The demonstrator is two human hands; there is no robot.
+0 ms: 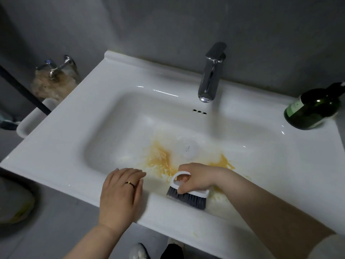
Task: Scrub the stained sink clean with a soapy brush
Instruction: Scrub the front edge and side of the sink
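Gripping the brush [186,199] by its white loop handle, our right hand [197,179] had fingers curled through it, bristles down on the near wall of the sink [71,139], lower centre of frame, just below the orange stain [160,159]. Our left hand [121,195] lay flat and relaxed on the front rim, holding nothing. We judged the brush light, stiff-backed with springy bristles, likely slick when soapy, so the loop was the right hold.
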